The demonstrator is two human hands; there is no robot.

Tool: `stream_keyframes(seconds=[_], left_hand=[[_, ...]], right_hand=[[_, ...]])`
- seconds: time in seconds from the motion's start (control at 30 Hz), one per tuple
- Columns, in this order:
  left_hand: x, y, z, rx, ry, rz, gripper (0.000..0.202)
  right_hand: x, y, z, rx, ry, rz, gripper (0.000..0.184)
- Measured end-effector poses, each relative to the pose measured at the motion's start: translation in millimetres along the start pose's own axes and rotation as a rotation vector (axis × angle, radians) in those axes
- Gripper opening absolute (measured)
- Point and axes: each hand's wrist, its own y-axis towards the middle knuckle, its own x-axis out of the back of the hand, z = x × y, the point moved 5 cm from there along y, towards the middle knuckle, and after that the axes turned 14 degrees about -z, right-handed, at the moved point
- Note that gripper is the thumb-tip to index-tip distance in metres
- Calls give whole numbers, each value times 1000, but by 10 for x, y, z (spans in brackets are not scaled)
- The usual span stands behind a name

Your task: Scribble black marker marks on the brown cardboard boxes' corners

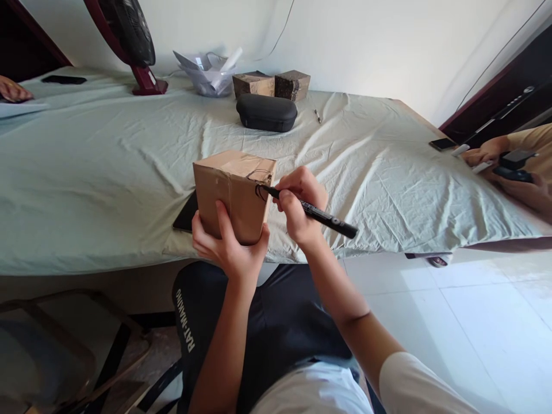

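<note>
A brown cardboard box (215,195) is tilted above the front edge of the cloth-covered table. My left hand (230,244) grips it from below, fingers spread over its near face. In my right hand (302,204) is a black marker pen (330,220), its tip against the box's upper right edge. Dark looping lines mark the cardboard around that tip. Partly hidden behind the box, a flat black object (186,214) lies on the cloth.
At the back stand a fan (149,80), a clear plastic bowl (202,77) of papers, two dark-patterned boxes (292,85) and a black case (266,112). A small pen (318,116) lies nearby. Other people's hands appear at far left (15,90) and right (487,150).
</note>
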Motion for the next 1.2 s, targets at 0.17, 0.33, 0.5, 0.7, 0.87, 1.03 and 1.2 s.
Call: stream_keyframes(seconds=[0.17, 0.33, 0.5, 0.7, 0.87, 1.03, 1.2], left_hand=[[11, 0, 36, -50, -25, 12, 113], [41, 12, 53, -88, -50, -15, 112], [49, -3, 38, -235, 8, -64, 110], [73, 2, 62, -348, 21, -111, 113], [92, 27, 70, -391, -3, -116, 115], [95, 38, 75, -408, -46, -90, 112], [98, 29, 73, -412, -43, -97, 112]], right_hand=[[-1, 126, -11, -122, 187, 115, 10], [-8, 155, -7, -226, 209, 143, 10], [-8, 162, 71, -301, 192, 153, 10], [-14, 153, 106, -432, 246, 199, 12], [-21, 195, 196, -350, 390, 221, 16], [-41, 243, 291, -329, 359, 287, 17], [-68, 263, 343, -316, 313, 291, 17]])
